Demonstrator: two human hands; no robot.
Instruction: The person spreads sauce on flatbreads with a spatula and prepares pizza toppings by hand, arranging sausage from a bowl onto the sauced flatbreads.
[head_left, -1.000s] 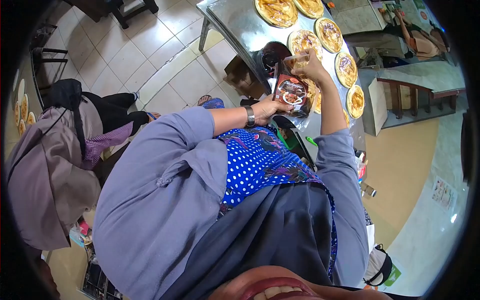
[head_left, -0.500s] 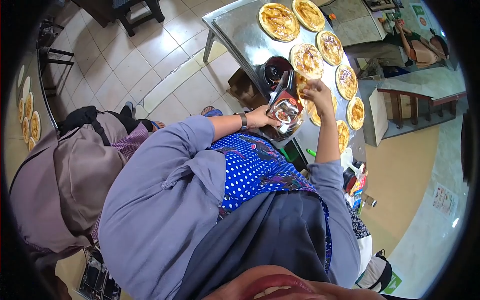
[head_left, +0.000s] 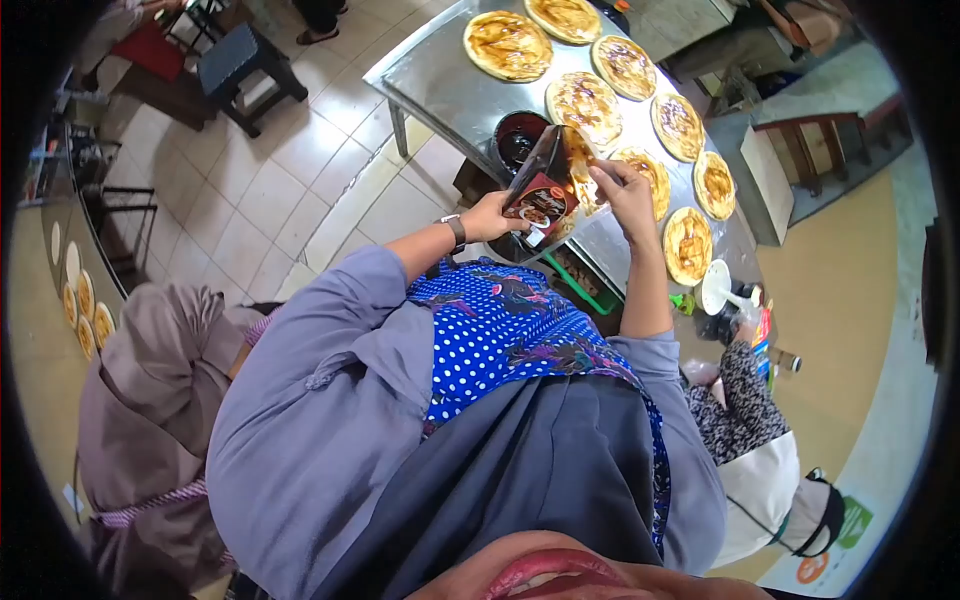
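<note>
Packet [head_left: 540,205], dark with a red label and a clear part showing brown stuff, held up in both hands just above the near edge of the metal table [head_left: 440,75], tilted. Left hand [head_left: 490,218] grips its lower left side, thumb across the front, watch [head_left: 457,233] on the wrist. Right hand [head_left: 622,196] has fingers pinched narrow on the clear part at the packet's right edge; exact fingertip contact partly hidden.

Dark bowl [head_left: 518,142] at the table's near edge, just beside the packet's top; contents glossy, too dark to tell. Eight round flat breads [head_left: 584,109] in view, brown streaks on top, spread from the table's left end to its right end. One lies partly behind the right hand; the last in the row is near the right end.

White plastic piece [head_left: 716,288] at the table's right end, near that last bread. Another person's hand [head_left: 747,320], black-and-white sleeve [head_left: 742,385], just beside it. Small green item [head_left: 683,302] near there too, blurred.

Second person in brown clothes [head_left: 150,390] to the wearer's left, beside another surface carrying more round breads [head_left: 86,292]. Dark stool [head_left: 245,70] on tile floor [head_left: 320,145], well apart from the table's left corner.
</note>
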